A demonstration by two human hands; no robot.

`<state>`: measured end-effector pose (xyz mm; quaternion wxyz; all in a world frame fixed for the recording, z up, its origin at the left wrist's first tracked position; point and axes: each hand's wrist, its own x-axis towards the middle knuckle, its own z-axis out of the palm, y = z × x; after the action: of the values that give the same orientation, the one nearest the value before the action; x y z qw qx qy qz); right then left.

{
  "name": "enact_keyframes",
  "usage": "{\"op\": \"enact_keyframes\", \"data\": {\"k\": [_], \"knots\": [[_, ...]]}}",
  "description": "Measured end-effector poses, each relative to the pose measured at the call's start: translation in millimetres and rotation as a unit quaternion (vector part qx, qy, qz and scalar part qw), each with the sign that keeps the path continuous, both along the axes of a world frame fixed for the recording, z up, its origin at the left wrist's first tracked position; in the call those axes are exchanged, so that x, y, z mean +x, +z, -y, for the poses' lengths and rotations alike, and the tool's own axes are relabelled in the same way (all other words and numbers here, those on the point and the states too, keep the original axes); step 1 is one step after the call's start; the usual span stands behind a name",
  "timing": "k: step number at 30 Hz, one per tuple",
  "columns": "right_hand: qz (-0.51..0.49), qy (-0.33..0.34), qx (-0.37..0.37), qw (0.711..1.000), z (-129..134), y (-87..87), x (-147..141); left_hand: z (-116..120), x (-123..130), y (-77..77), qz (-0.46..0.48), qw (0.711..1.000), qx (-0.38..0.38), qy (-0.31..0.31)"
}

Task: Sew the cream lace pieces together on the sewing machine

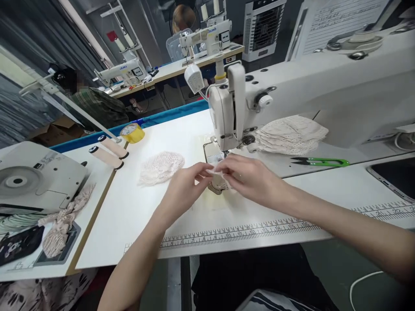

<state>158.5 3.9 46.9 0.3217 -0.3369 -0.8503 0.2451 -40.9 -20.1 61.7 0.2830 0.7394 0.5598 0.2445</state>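
Note:
Both hands meet just in front of the needle area of a white sewing machine (227, 112). Between them is a small piece of pale pink lace fabric (220, 181), its lower part hanging below the fingers. My left hand (188, 183) pinches its left edge between thumb and fingers. From the other side my right hand (248, 175) closes on the upper right edge. The fingers hide much of the piece. Left of the hands lies a pale lace piece (162, 167) on the white table. A stack of similar lace pieces (292, 134) rests behind, under the machine arm.
Green thread snips (320, 162) and a phone (394, 177) lie to the right. A yellow tape roll (132, 133) and thread spools (106, 157) stand at the left. A printed ruler (246, 231) runs along the front edge. Another person (94, 103) sits beyond the table.

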Motion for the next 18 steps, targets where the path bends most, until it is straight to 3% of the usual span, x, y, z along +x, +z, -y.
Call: {"op": "enact_keyframes", "data": {"k": [3,5,7,9,11,18], "knots": [[-0.079,0.103,-0.235,0.963,1,12.3,19,-3,-2,1.4,-0.061,0.997,0.045,0.011],[-0.116,0.1,-0.335,0.93,2,14.7,30,-6,-4,2.3,0.02,0.999,0.029,-0.035],[-0.151,0.076,-0.392,0.904,2,11.2,40,-8,-5,2.1,0.147,0.985,-0.045,-0.076],[-0.17,0.062,-0.423,0.888,0,4.3,49,-8,-4,0.7,0.248,0.955,-0.141,-0.086],[-0.166,0.051,-0.44,0.881,-2,-2.5,56,-8,0,-1.7,0.286,0.935,-0.195,-0.072],[-0.134,0.04,-0.432,0.891,-12,-7.8,65,-10,5,-9.9,0.256,0.95,-0.174,-0.049]]}}
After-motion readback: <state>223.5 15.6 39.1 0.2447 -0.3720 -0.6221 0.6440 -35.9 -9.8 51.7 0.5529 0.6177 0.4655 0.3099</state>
